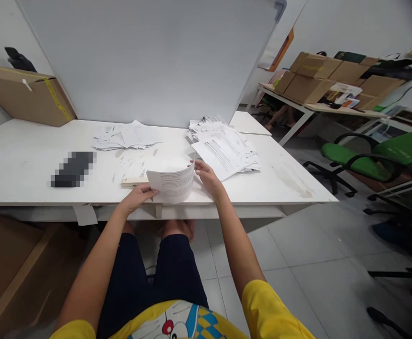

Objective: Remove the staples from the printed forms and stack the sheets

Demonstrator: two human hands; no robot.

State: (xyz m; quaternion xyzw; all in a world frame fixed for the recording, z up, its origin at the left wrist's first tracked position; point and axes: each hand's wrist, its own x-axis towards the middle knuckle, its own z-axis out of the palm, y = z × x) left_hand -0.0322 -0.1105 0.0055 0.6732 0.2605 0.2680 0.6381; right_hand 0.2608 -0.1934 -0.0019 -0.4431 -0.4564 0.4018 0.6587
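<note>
A printed white sheet of paper (pixel 173 184) stands curved up off the near edge of the white table (pixel 22 165). My left hand (pixel 137 197) pinches its lower left corner. My right hand (pixel 207 176) grips its right edge, fingers closed on the paper. A thin wooden strip (pixel 132 181) lies flat on the table just left of the sheet. A fanned stack of printed papers (pixel 227 148) lies right of my right hand. A smaller pile of folded papers (pixel 124 136) lies further back, left of centre.
A blurred dark object (pixel 73 168) lies on the table's left side. A cardboard box (pixel 25 94) sits at the back left. A white partition (pixel 149 56) stands behind the table. Green chairs (pixel 364 162) and a table with boxes (pixel 333 80) stand to the right.
</note>
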